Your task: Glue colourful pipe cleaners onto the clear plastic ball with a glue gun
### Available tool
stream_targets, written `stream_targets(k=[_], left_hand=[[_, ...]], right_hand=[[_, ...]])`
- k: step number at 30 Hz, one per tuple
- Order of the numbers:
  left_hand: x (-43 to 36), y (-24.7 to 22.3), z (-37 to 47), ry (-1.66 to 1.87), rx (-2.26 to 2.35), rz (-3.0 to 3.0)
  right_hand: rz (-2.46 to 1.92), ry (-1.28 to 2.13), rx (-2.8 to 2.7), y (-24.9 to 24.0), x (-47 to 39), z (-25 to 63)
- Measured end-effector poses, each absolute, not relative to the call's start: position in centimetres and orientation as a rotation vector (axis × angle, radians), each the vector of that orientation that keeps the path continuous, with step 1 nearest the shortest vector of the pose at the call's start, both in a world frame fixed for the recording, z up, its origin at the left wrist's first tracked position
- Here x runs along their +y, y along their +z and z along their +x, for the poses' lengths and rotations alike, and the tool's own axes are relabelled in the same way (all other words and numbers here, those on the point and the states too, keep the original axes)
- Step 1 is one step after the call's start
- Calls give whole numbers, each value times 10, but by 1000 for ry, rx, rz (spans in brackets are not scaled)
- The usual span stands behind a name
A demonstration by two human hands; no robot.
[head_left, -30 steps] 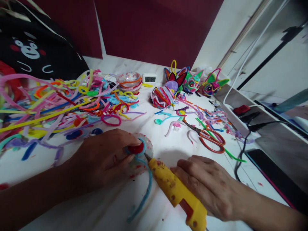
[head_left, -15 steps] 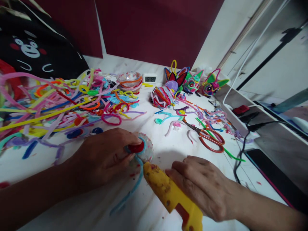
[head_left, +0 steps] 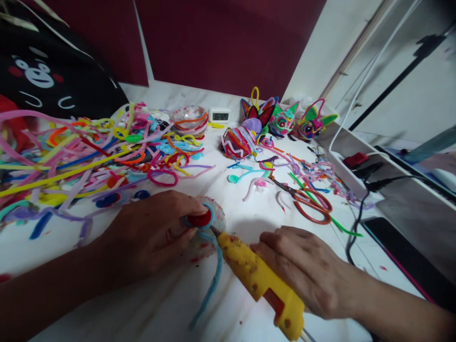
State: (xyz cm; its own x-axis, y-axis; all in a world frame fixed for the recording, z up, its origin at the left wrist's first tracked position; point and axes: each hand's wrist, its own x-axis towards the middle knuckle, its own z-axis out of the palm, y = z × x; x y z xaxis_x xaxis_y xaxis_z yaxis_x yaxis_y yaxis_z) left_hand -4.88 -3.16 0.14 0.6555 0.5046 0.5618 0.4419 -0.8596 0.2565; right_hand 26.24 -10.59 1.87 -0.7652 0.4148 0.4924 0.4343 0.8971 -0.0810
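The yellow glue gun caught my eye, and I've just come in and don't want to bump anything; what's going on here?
A person's right hand holds the yellow glue gun, its nozzle close beside a red piece pinched in the left hand. A light blue pipe cleaner curls around the red piece, its loose end trailing free. Whether the nozzle touches it is hard to tell. Scissors lie on the table, to the right.

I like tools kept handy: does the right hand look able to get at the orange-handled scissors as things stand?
Probably not while the right hand holds the yellow glue gun; otherwise the way looks free: the scissors lie just beyond that hand, with nothing seen between them.
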Motion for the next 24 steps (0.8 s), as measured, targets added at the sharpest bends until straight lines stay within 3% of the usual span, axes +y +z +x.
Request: stream_targets(k=[24], left_hand=[[-32,0,-49,1009,826,2744]], right_hand=[[-676,-113,-2545,17,-105,266]])
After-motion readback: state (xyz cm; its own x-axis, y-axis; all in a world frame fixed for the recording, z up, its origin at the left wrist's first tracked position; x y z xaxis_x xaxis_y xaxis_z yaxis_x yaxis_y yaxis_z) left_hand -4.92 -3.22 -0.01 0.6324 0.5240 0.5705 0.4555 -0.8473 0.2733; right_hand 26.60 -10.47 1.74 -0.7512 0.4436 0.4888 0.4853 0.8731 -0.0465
